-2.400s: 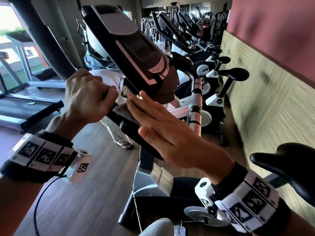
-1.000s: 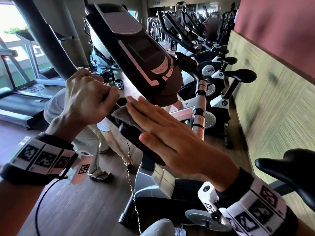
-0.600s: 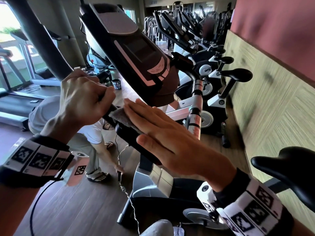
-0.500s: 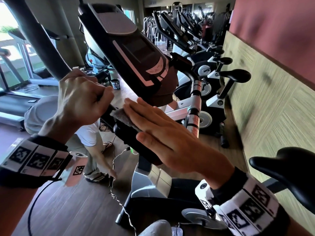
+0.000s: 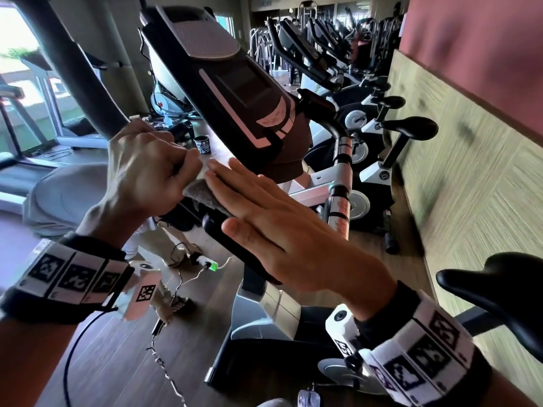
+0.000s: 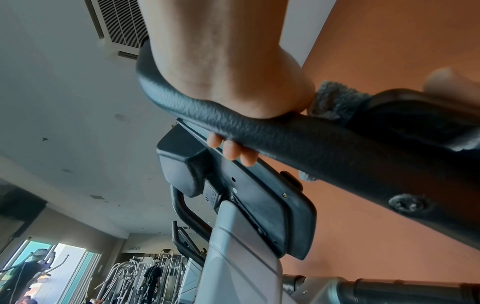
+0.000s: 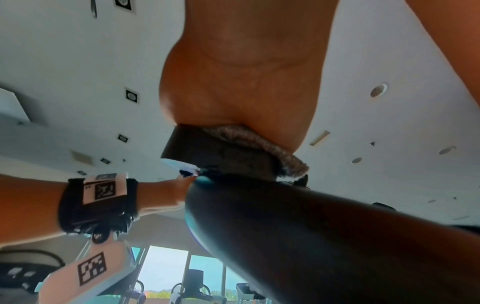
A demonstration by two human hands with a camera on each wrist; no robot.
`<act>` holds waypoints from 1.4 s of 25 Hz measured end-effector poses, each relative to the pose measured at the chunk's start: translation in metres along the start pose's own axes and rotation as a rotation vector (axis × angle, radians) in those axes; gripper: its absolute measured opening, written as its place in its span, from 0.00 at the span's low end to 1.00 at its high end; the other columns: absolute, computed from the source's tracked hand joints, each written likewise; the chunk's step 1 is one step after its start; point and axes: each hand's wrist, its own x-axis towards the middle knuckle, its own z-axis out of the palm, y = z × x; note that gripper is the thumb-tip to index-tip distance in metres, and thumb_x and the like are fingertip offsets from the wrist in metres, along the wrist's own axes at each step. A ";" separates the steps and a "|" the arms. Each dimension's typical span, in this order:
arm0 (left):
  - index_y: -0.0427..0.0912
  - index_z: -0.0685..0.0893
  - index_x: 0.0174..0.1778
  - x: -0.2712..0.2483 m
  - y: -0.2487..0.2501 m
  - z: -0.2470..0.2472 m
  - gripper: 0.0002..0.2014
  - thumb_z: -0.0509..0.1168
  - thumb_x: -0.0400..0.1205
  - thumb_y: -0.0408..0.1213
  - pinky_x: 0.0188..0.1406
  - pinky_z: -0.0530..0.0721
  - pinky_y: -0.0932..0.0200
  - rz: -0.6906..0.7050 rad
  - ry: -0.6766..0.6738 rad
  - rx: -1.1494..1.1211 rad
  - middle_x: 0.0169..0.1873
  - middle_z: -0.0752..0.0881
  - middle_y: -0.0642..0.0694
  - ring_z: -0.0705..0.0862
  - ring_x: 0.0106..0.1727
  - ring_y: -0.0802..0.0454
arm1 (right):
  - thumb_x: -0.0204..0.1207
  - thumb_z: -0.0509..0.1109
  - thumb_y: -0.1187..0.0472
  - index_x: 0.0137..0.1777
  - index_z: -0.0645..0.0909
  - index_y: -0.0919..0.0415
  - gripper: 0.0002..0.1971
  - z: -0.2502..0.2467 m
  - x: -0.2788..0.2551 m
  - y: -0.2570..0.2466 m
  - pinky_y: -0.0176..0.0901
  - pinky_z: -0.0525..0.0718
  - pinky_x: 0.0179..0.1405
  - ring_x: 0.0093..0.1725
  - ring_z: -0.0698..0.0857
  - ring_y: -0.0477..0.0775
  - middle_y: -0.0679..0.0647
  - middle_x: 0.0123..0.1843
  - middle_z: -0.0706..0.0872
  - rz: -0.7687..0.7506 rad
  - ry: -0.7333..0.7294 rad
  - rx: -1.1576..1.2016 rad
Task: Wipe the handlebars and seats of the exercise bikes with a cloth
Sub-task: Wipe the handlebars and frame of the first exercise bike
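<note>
Left hand [image 5: 144, 174] grip beside cloth [image 5: 202, 196]

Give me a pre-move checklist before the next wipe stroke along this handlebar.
1. Cloth under right hand: ok, flat fingers press it on the handlebar.
2. Left hand steadying the bar: ok, fingers wrapped round it.
3. Room to slide toward the left hand: not ok, the cloth's edge already meets that fist.
4. Console out of the stroke: ok, it sits above the hands.
5. Cloth damp or clean enough: cannot tell.
</note>
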 end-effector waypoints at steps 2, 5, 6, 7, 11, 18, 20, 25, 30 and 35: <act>0.42 0.77 0.18 0.000 0.001 0.000 0.28 0.56 0.87 0.43 0.49 0.77 0.47 -0.004 0.003 -0.002 0.18 0.76 0.47 0.78 0.23 0.43 | 0.93 0.53 0.51 0.91 0.53 0.56 0.30 0.000 -0.005 0.001 0.45 0.47 0.90 0.90 0.43 0.39 0.46 0.93 0.51 -0.010 0.011 -0.015; 0.42 0.80 0.19 -0.001 0.003 -0.002 0.27 0.57 0.86 0.42 0.50 0.75 0.49 -0.025 0.010 0.017 0.18 0.76 0.47 0.79 0.24 0.43 | 0.92 0.56 0.55 0.90 0.55 0.60 0.29 -0.003 -0.014 0.007 0.45 0.50 0.90 0.90 0.47 0.42 0.49 0.92 0.54 -0.042 0.016 0.016; 0.42 0.80 0.19 -0.001 0.003 -0.002 0.27 0.57 0.86 0.42 0.49 0.75 0.49 -0.023 0.013 0.017 0.18 0.77 0.47 0.79 0.24 0.44 | 0.92 0.55 0.54 0.90 0.55 0.59 0.29 -0.003 -0.010 0.007 0.45 0.49 0.90 0.90 0.46 0.41 0.48 0.92 0.54 -0.036 0.014 0.024; 0.42 0.80 0.19 -0.001 0.004 -0.002 0.27 0.56 0.86 0.42 0.49 0.75 0.49 -0.011 0.015 0.009 0.18 0.77 0.47 0.78 0.24 0.44 | 0.93 0.54 0.52 0.91 0.55 0.57 0.29 -0.003 -0.005 0.005 0.45 0.48 0.90 0.90 0.45 0.41 0.47 0.92 0.53 -0.032 0.016 0.014; 0.43 0.78 0.18 -0.001 0.003 -0.002 0.27 0.56 0.87 0.42 0.50 0.77 0.47 0.001 -0.003 -0.001 0.18 0.77 0.48 0.78 0.24 0.45 | 0.92 0.55 0.52 0.91 0.55 0.58 0.30 0.001 -0.005 0.007 0.41 0.48 0.89 0.90 0.47 0.42 0.48 0.92 0.55 -0.092 0.039 -0.035; 0.45 0.87 0.26 0.007 0.008 -0.013 0.25 0.56 0.86 0.49 0.61 0.77 0.46 -0.112 -0.219 0.038 0.22 0.80 0.48 0.83 0.31 0.42 | 0.88 0.58 0.71 0.76 0.77 0.71 0.19 0.015 -0.052 0.040 0.51 0.74 0.80 0.81 0.76 0.56 0.60 0.78 0.79 -0.190 0.368 0.170; 0.51 0.89 0.30 0.012 0.017 -0.019 0.23 0.58 0.85 0.53 0.58 0.80 0.48 -0.241 -0.249 -0.081 0.26 0.85 0.50 0.86 0.35 0.44 | 0.88 0.58 0.72 0.75 0.79 0.70 0.19 0.008 -0.060 0.052 0.44 0.76 0.76 0.76 0.80 0.53 0.58 0.74 0.83 -0.068 0.464 0.182; 0.54 0.92 0.44 0.024 0.082 -0.017 0.15 0.64 0.87 0.56 0.54 0.84 0.56 -0.286 -0.510 -0.490 0.41 0.90 0.58 0.88 0.48 0.60 | 0.91 0.51 0.55 0.72 0.83 0.61 0.22 0.025 -0.067 0.070 0.55 0.73 0.79 0.72 0.82 0.54 0.54 0.68 0.87 0.220 0.412 -0.014; 0.58 0.88 0.36 0.033 0.095 -0.009 0.19 0.62 0.81 0.66 0.42 0.84 0.55 -0.143 -0.869 -0.303 0.30 0.86 0.59 0.85 0.36 0.60 | 0.91 0.52 0.56 0.72 0.82 0.64 0.22 0.031 -0.079 0.065 0.65 0.74 0.73 0.66 0.82 0.53 0.54 0.65 0.87 0.073 0.457 0.035; 0.50 0.85 0.27 0.031 0.097 -0.007 0.27 0.60 0.81 0.66 0.36 0.85 0.48 -0.167 -0.866 -0.263 0.23 0.82 0.50 0.82 0.27 0.52 | 0.93 0.41 0.47 0.85 0.67 0.67 0.32 0.046 -0.069 0.045 0.64 0.58 0.87 0.88 0.64 0.54 0.61 0.85 0.73 0.279 0.433 0.066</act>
